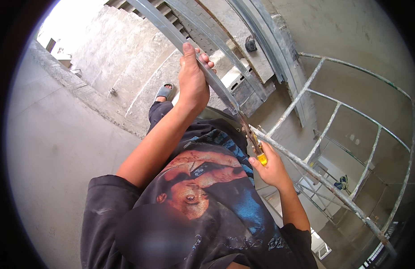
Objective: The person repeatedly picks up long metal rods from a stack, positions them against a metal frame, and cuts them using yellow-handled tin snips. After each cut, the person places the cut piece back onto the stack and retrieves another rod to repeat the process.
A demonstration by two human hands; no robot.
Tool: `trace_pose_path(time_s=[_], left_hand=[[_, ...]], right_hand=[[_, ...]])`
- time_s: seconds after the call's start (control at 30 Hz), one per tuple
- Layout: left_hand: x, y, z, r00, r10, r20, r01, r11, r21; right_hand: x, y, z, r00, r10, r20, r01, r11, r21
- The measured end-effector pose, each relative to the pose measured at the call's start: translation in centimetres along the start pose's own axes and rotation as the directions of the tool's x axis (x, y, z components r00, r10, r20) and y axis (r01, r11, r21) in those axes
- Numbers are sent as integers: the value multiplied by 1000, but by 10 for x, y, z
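My left hand (193,80) is wrapped round a long grey metal channel (220,89), with the thumb along its upper side. The channel slants from the top of the view down to the right across my front. At its lower end is a pair of metal snips (261,158) with a yellow handle, held closed in my right hand (272,168). The dark jaws meet the channel's end; whether they bite into it I cannot tell. My palm hides part of the handles.
A rusty metal scaffold frame (316,167) stands at the right. More metal channels (279,54) lean beyond my hands, beside a small black tape measure or similar round tool (250,44). Concrete stairs (171,18) lie at the top, and a rough concrete ledge (91,96) runs along the left.
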State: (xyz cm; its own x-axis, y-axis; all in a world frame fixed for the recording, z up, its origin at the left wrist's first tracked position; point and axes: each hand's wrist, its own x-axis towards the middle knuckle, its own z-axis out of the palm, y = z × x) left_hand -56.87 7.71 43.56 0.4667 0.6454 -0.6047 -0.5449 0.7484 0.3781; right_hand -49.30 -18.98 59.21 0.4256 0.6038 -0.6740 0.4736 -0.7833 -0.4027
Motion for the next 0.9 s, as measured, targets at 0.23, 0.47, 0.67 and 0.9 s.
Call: trace_pose_path(time_s=[0.23, 0.47, 0.67, 0.9], left_hand=[[0, -1, 1, 996, 48, -78, -44, 998, 48], [-2, -3, -3, 993, 52, -104, -45, 997, 64], [-5, -2, -7, 994, 46, -95, -44, 999, 22], [-12, 8, -11, 1000, -8, 3, 8, 993, -114]], right_hand=[[10, -9, -11, 998, -60, -15, 57, 991, -125], [14, -20, -8, 999, -9, 48, 15, 993, -114], [12, -14, 4, 1000, 9, 20, -5, 989, -151], [-1, -3, 4, 995, -84, 50, 91, 980, -176]])
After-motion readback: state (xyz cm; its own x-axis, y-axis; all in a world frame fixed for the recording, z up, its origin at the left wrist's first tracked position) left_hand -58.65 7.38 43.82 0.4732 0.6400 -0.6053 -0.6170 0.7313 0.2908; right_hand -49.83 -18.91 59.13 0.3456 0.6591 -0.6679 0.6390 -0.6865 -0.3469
